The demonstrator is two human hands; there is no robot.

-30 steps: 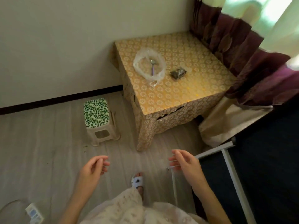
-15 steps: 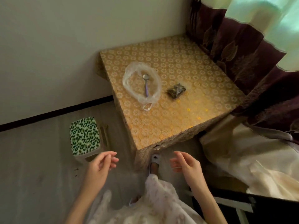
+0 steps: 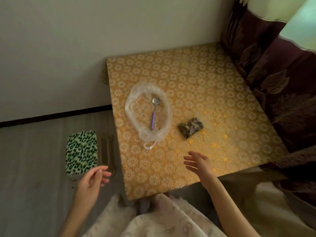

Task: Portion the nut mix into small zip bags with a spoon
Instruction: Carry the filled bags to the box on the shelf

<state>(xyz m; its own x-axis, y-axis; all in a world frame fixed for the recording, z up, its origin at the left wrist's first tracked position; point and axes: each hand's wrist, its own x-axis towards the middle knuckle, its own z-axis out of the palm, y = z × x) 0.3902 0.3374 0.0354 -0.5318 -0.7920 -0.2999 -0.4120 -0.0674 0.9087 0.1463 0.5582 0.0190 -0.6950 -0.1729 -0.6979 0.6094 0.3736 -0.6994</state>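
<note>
While the spoon [image 3: 154, 112] lies untouched inside the clear bag [image 3: 148, 115], well beyond the fingertips, bowl toward the wall & purple handle toward her, she's stepped up to the table [image 3: 213, 93]. Right hand [image 3: 199, 164] now over its near edge, fingers spread; left hand [image 3: 93, 181] loosely curled, empty. Nut mix [image 3: 190, 127] just right of the bag, so scooping's not begun.

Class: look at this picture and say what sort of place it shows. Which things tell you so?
Probably a room in a home, not a workshop: a low table under a gold patterned cloth in a corner, a dark leaf-print curtain beside it, and a small leopard-print stool on the floor.
</note>
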